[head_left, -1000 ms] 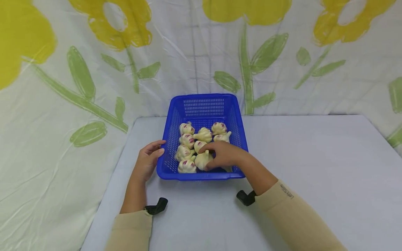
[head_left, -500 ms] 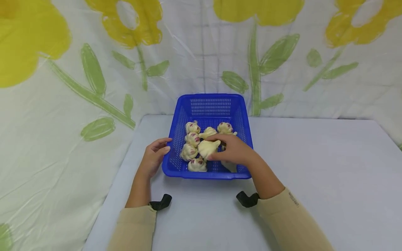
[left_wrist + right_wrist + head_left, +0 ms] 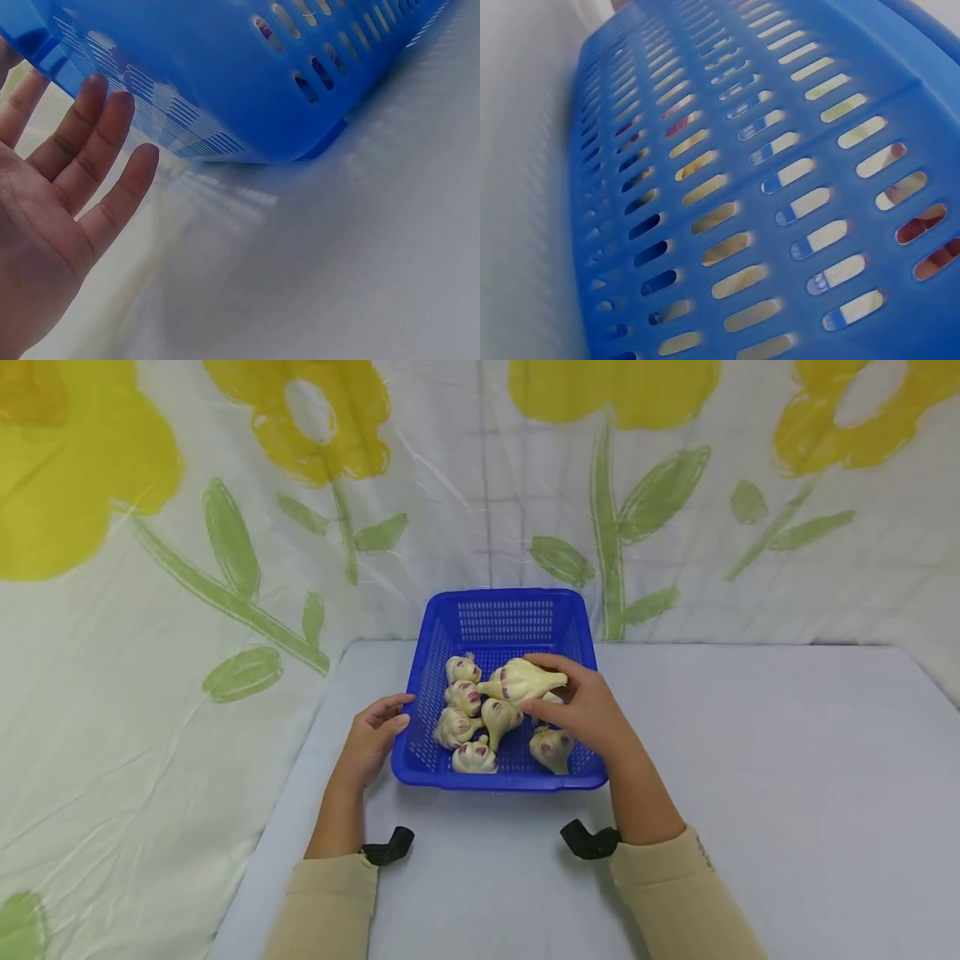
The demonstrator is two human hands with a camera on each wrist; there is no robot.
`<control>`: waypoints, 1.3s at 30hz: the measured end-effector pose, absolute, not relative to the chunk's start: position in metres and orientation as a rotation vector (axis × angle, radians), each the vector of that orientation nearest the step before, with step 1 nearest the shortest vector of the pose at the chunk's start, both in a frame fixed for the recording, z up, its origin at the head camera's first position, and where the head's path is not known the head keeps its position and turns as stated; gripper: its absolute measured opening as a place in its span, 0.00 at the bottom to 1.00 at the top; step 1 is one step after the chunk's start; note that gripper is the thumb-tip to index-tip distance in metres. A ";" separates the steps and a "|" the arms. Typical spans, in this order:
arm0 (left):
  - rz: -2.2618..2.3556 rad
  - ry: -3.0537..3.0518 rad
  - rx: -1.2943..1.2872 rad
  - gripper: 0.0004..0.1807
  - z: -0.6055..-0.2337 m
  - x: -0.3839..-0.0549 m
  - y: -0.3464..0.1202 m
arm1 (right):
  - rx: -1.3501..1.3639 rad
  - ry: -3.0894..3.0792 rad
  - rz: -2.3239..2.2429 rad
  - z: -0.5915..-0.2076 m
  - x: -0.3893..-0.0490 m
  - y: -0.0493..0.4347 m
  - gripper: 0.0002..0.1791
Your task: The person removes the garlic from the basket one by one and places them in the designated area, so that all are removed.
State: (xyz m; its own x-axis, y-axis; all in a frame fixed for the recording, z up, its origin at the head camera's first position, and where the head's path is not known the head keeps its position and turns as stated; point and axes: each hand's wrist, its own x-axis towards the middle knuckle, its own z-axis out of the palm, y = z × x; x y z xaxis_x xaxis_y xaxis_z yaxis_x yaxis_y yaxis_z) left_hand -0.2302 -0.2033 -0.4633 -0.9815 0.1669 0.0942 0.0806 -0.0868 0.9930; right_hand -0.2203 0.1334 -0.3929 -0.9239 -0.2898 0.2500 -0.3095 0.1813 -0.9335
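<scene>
A blue plastic basket [image 3: 498,781] with slotted sides holds several cream garlic bulbs [image 3: 474,757] with purple marks. Above the bulbs, my right hand [image 3: 588,706] holds one garlic bulb [image 3: 519,682] between thumb and fingers, its stem pointing right. My left hand [image 3: 371,739] rests at the basket's left rim, fingertips touching or very near it. In the left wrist view, the fingers of that hand [image 3: 71,176] are spread and mostly straight beside the basket wall [image 3: 195,67]. The right wrist view is filled by the slotted basket side [image 3: 742,180], hiding most of that hand.
The basket stands on a white-covered table [image 3: 750,777], close to its back edge. Behind hangs a white cloth [image 3: 450,468] with yellow flowers and green leaves. Black wrist mounts [image 3: 590,841] stick out from both cuffs.
My right hand has lifted a garlic bulb from the front middle of the basket and carried it toward the back right. The left hand stays at the rim. The head view has shifted slightly.
</scene>
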 end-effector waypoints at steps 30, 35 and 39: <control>2.198 2.163 0.284 0.14 -0.462 -0.232 -0.206 | -0.255 -2.025 2.176 -0.442 -0.245 0.235 0.26; 2.213 2.133 0.301 0.14 -0.462 -0.231 -0.205 | -0.366 -2.261 1.983 -0.460 -0.250 0.239 0.28; 2.236 2.109 0.298 0.14 -0.464 -0.231 -0.205 | -0.360 -2.414 1.820 -0.467 -0.251 0.242 0.31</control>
State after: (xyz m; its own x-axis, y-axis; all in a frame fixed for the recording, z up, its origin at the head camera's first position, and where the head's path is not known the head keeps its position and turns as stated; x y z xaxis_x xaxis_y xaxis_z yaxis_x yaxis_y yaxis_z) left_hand -0.2313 -0.2053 -0.4644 -0.9800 0.1702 0.1031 0.0930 -0.0663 0.9934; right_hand -0.2512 0.2416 -0.4671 -0.9675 0.2446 -0.0643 0.1291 0.2593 -0.9571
